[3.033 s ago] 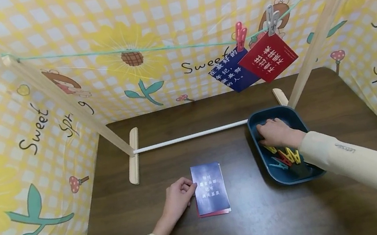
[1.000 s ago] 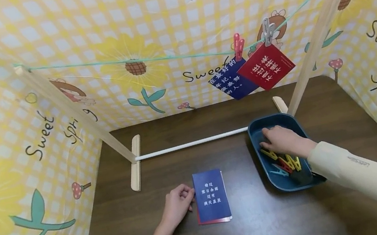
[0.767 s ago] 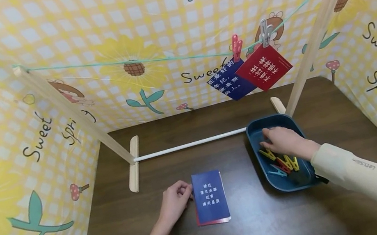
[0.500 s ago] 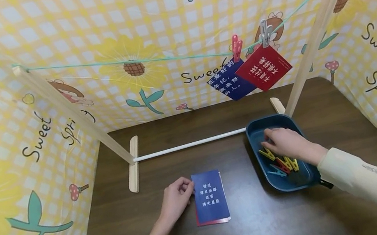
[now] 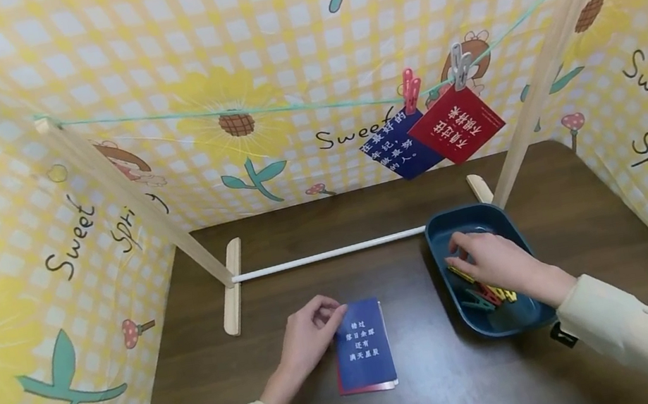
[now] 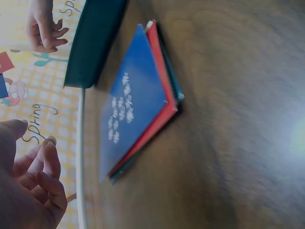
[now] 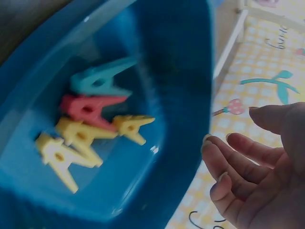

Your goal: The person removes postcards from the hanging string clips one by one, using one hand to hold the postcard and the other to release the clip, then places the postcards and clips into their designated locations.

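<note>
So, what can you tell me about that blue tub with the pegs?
The tub is dark blue, plastic-looking and open-topped, rectangular with rounded corners. It stands upright on the brown table, near the right wooden post. Inside, five clothespins show: one teal, one red, three yellow. The right hand is over it, apparently not touching it.

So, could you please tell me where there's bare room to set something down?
The table is bare between the card stack and the tray, and between the stack and the white rod. Crowded: the tray, holding clothespins, with the right hand above, and the stack's left edge, by the left hand.
</note>
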The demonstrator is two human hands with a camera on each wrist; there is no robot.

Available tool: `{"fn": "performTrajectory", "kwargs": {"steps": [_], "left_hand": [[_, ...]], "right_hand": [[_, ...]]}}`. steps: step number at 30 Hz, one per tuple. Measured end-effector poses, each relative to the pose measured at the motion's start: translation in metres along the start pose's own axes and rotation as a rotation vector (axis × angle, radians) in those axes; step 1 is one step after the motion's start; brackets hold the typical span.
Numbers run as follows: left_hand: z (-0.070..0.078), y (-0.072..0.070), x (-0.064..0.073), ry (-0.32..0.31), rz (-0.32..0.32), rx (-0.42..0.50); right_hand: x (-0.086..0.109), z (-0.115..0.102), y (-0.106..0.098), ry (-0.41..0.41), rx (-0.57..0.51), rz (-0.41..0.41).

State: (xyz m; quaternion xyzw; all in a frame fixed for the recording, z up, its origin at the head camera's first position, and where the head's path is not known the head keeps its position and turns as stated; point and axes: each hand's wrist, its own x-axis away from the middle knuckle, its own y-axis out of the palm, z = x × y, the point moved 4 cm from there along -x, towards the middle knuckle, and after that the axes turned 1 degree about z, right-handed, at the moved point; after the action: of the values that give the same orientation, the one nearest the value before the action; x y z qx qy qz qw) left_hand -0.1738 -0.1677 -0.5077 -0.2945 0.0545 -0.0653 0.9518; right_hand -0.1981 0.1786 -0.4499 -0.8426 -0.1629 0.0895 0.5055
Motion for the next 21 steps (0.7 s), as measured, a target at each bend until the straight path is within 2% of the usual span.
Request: {"fn": "performTrajectory", "kwargs": {"steps": [11,16,21], "left_hand": [[0.027,0.004,-0.014,0.064,0.011,0.033],[0.036,-0.003,-0.023,0.088,0.049,0.043],[0.045,-0.011,-0.033,0.141,0.075,0.07]], "right_hand": [[0.004,-0.012,-0.013,-0.028,-0.045,0.039],[0.004,-0.017,-0.017,-0.048,-0.044,0.063],[0.005,-0.022,-0.024,-0.054,-0.04,0.082]]}}
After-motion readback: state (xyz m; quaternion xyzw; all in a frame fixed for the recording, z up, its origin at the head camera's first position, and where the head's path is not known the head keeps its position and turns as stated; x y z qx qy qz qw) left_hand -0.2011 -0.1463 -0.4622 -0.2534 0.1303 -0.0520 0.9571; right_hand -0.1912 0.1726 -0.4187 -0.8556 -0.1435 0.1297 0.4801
